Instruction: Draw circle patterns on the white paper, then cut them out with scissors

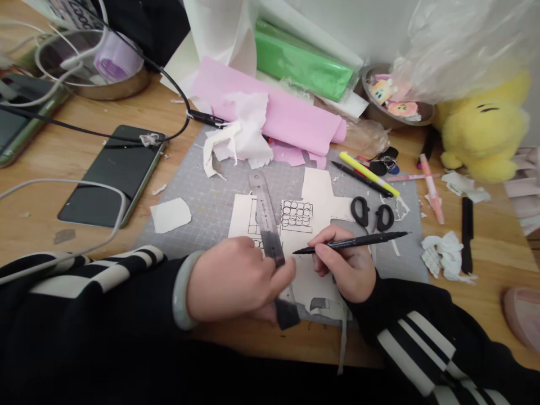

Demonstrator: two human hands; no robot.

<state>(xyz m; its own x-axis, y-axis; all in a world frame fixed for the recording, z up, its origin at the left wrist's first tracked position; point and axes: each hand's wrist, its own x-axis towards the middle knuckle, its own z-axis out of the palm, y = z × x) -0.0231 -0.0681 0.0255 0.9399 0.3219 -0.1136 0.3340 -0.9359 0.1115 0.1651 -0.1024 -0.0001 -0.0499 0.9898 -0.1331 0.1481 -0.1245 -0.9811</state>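
Pins the steel ruler (266,216) over the white card (318,188) at 6 o'clock with left hand (236,279), fingers pressed together. Pinches a black pen (354,242) in right hand (349,267), tip toward 9. Likely thin, stiff, slippery on paper: press mid-length. Farther, toward 1, scissors (371,213) on cutting mat (202,191).

Nothing properly readable here, tbh.
Tiny print on the metal ruler (264,209) too blurred to make out; same with the bold round characters on the packet (72,13), top left.
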